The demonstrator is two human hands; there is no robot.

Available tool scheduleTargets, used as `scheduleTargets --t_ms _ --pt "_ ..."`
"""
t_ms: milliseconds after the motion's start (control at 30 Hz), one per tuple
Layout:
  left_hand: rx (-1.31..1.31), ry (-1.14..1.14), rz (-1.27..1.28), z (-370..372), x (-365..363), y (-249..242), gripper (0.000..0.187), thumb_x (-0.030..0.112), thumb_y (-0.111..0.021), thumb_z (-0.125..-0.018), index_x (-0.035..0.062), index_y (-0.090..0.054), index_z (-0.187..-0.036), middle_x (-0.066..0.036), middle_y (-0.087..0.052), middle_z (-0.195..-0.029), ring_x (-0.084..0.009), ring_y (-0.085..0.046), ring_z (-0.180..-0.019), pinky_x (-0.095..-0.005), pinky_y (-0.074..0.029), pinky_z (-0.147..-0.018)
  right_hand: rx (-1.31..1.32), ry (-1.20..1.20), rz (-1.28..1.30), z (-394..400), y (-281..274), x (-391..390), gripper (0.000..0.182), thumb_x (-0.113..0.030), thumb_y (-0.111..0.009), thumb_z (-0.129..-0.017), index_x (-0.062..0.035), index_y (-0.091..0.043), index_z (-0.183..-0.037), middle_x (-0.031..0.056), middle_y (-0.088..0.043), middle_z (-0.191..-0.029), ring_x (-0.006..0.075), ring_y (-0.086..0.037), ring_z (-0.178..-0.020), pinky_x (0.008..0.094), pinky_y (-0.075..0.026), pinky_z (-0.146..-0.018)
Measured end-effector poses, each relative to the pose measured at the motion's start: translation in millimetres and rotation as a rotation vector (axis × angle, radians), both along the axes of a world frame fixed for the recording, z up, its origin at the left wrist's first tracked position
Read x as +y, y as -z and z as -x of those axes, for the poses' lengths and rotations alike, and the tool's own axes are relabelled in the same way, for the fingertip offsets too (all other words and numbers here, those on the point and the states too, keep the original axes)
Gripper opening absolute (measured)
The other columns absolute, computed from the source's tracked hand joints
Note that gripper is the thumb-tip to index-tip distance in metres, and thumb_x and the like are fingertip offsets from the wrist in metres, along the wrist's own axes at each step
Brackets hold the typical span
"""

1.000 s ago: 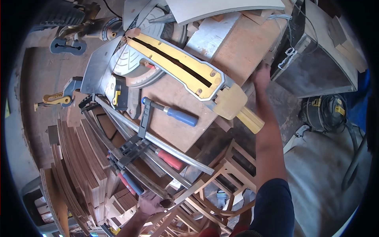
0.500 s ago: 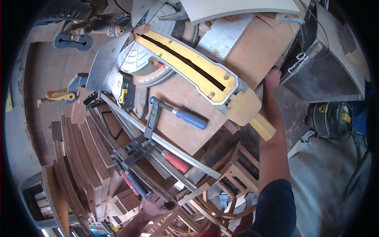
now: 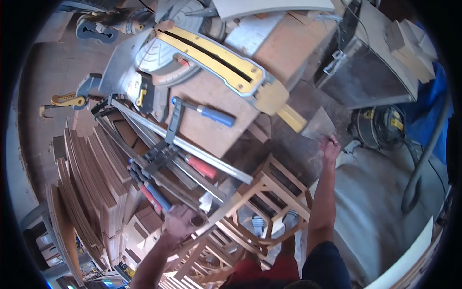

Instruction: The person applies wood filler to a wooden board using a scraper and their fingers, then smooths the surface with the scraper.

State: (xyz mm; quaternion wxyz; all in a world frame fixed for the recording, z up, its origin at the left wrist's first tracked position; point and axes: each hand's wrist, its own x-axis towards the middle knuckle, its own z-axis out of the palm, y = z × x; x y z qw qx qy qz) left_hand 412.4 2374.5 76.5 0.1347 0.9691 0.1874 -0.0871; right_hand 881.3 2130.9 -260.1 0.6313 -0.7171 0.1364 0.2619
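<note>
My left hand (image 3: 183, 221) is closed around the near end of a long, dark curved wooden piece (image 3: 166, 185), whose round brown end shows beside my fingers. Bar clamps with red handles (image 3: 201, 166) and blue handles lie close to it. On the right, my right hand (image 3: 329, 147) pinches the lower corner of a thin, flat greyish sheet (image 3: 319, 124), which may be sandpaper. This hand is out past the yellow handle end of the mitre saw (image 3: 216, 62). A bar clamp with a blue handle (image 3: 217, 117) rests on the board in front of the saw.
Curved plywood strips (image 3: 96, 168) stand stacked on the left. Wooden chair frames (image 3: 274, 192) stand below the bench, near my legs. A shop vacuum (image 3: 380, 126) with a grey hose (image 3: 426, 159) is at right, by a grey cloth cover (image 3: 370, 207) and a dark-faced box (image 3: 370, 72).
My right hand has come back from beside the far board, now with the thin sheet in its fingers. My left hand keeps its hold on the curved piece. The view has shifted right.
</note>
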Motion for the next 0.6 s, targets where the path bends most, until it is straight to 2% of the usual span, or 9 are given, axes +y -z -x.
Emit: scheduleTargets --t_ms 100,200,300,400,467,533,567,600 --pt "0.001 0.0 -0.015 -10 -5 -9 0.044 0.047 -0.081 -0.066 0.0128 -0.068 -0.09 -0.005 -0.066 -0.087 -0.0215 -0.064 -0.075 -0.0386 -0.049 -0.073 -0.052 -0.06 -0.151 32 -62 -29 0.015 -0.009 -0.067 -0.092 -0.0089 -0.071 -0.106 0.001 -0.07 -0.093 0.0101 -0.063 -0.074 0.0259 -0.052 -0.065" --pt "-0.094 0.014 -0.049 -5 -6 -4 0.043 0.045 -0.085 -0.067 0.0114 -0.068 -0.088 -0.006 -0.066 -0.085 -0.0223 -0.064 -0.072 -0.0373 -0.049 -0.072 0.021 -0.03 -0.289 55 -116 -49 0.015 -0.01 -0.071 -0.09 -0.0079 -0.072 -0.105 -0.0012 -0.068 -0.087 0.0082 -0.061 -0.07 0.0248 -0.052 -0.065" --pt "-0.168 0.01 -0.056 -6 -9 -2 0.044 0.041 -0.087 -0.064 0.0107 -0.067 -0.09 -0.005 -0.064 -0.079 -0.0233 -0.063 -0.068 -0.0376 -0.047 -0.068 0.048 -0.049 -0.322 74 -146 -65 0.015 -0.011 -0.071 -0.091 -0.0078 -0.071 -0.106 -0.0008 -0.069 -0.089 0.0092 -0.063 -0.072 0.0247 -0.053 -0.068" --pt "-0.192 0.008 0.005 0 -10 3 0.046 0.035 -0.088 -0.063 0.0095 -0.066 -0.094 -0.005 -0.062 -0.079 -0.0249 -0.063 -0.071 -0.0388 -0.046 -0.069 0.061 -0.031 -0.326 93 -158 -79 0.015 -0.011 -0.07 -0.092 -0.0072 -0.071 -0.107 -0.0001 -0.069 -0.091 0.0097 -0.063 -0.073 0.0249 -0.054 -0.068" --pt "-0.227 0.045 -0.065 -1 -12 1 0.051 0.031 -0.089 -0.064 0.0085 -0.068 -0.104 -0.007 -0.065 -0.082 -0.0284 -0.064 -0.075 -0.0398 -0.049 -0.07 0.094 -0.002 -0.288 111 -156 -93 0.015 -0.012 -0.07 -0.092 -0.0066 -0.071 -0.106 0.0004 -0.068 -0.091 0.0101 -0.064 -0.072 0.0254 -0.054 -0.066" --pt "-0.209 0.016 -0.089 1 -15 3 0.05 0.033 -0.089 -0.065 0.0068 -0.067 -0.103 -0.011 -0.065 -0.086 -0.0324 -0.064 -0.08 -0.0423 -0.051 -0.073 0.118 0.036 -0.247 121 -145 -104 0.015 -0.013 -0.069 -0.093 -0.0058 -0.07 -0.106 0.0008 -0.068 -0.09 0.0104 -0.064 -0.072 0.0263 -0.055 -0.064" --pt "-0.197 0.002 -0.086 2 -15 4 0.05 0.033 -0.088 -0.066 0.0063 -0.067 -0.103 -0.012 -0.066 -0.087 -0.0333 -0.065 -0.081 -0.0433 -0.052 -0.074 0.068 0.089 -0.12 128 -137 -107 0.017 -0.015 -0.07 -0.093 -0.0047 -0.07 -0.106 -0.0007 -0.067 -0.087 0.0106 -0.063 -0.07 0.0265 -0.054 -0.063" --pt "-0.201 0.007 -0.085 4 -16 5 0.05 0.033 -0.088 -0.066 0.0063 -0.067 -0.103 -0.012 -0.066 -0.087 -0.0332 -0.065 -0.081 -0.0432 -0.052 -0.074 -0.019 0.034 -0.005 137 -124 -114 0.017 -0.014 -0.07 -0.092 -0.005 -0.07 -0.106 0.0008 -0.068 -0.087 0.0128 -0.064 -0.07 0.0281 -0.055 -0.063"
